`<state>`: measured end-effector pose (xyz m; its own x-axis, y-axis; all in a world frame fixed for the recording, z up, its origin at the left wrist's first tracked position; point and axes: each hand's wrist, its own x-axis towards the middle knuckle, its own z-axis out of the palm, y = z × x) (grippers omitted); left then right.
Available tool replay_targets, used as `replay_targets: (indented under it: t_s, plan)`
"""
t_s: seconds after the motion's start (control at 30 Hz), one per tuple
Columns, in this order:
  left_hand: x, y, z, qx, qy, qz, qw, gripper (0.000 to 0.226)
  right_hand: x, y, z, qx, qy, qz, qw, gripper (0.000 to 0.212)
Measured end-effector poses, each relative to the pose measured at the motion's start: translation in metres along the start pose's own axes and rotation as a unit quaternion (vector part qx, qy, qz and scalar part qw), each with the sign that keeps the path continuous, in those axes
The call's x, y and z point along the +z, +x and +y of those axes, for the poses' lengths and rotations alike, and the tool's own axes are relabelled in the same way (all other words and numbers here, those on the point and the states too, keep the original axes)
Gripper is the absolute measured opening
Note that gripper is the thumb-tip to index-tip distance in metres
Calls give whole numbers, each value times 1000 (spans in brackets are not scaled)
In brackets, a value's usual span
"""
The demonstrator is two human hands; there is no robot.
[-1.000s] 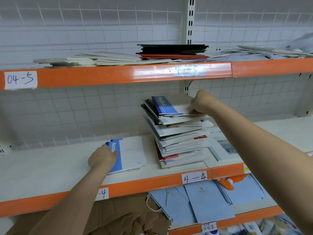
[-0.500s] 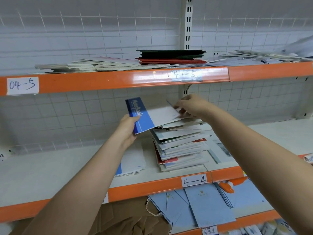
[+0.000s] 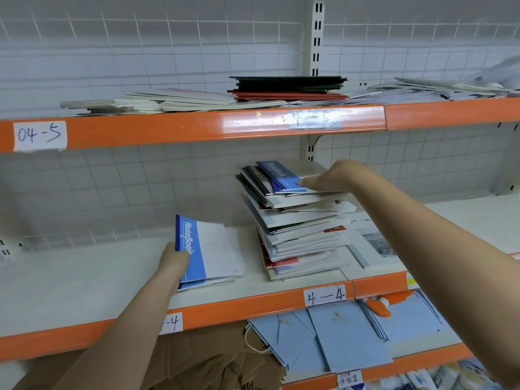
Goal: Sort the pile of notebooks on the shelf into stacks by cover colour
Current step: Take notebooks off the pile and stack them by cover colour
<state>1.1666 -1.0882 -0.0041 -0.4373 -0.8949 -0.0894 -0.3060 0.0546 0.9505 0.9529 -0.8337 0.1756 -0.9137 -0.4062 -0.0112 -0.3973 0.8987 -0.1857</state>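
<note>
Gripping blue notebook (image 3: 206, 249), left fingers (image 3: 176, 258).

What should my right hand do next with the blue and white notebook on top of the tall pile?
Probably lift that blue and white notebook off the tall mixed pile: the right hand already touches it, and the left hand is setting a matching one on the blue stack.

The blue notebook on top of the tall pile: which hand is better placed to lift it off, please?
The right hand: it already rests on the blue notebook atop the tall pile. The left hand is occupied, holding another notebook on the blue stack.
</note>
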Motion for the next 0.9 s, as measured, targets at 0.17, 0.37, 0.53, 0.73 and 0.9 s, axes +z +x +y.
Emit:
replay_targets:
  t_s: [0.17,0.37,0.53,0.73,0.9]
  plan:
    - [8,2,-18,0,266,69,962,29,0,2,2,7,8,45,999,96]
    - [14,-4,-16,37,433,141,889,48,1,7,7,3,111,112,988,13]
    - [24,-10,34,124,239,91,959,32,0,6,2,-35,296,85,951,17]
    - [47,-43,122,96,-132,-114,980,41,-1,-21,-25,-118,463,-3,879,12]
    - [46,-46,135,61,-261,-146,952,18,0,-21,-27,-190,382,-11,904,22]
